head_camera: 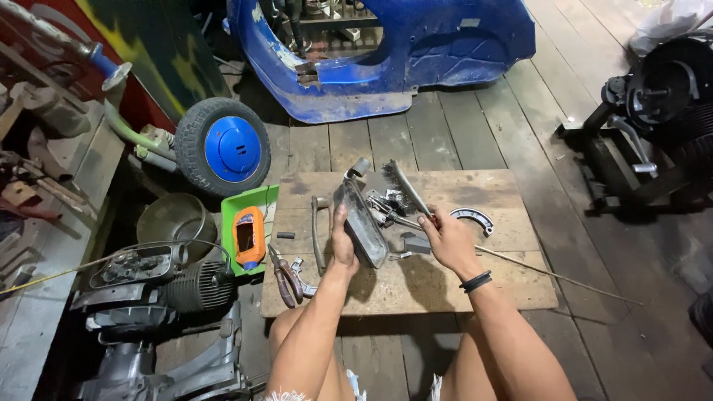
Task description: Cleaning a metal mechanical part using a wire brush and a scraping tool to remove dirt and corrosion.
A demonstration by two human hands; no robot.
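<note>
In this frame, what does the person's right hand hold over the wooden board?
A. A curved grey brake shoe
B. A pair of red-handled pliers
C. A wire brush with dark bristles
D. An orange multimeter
C: the right hand has its grip on the handle of a wire brush with dark bristles, held near the dark oblong metal part in the left hand; the pliers, meter and brake shoe lie untouched.

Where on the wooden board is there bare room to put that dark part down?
Bare wood lies along the board's near right, between the right hand and the thin rod, and along the far edge beyond the wire brush. The middle is crowded with small metal parts; pliers occupy the near left.
</note>
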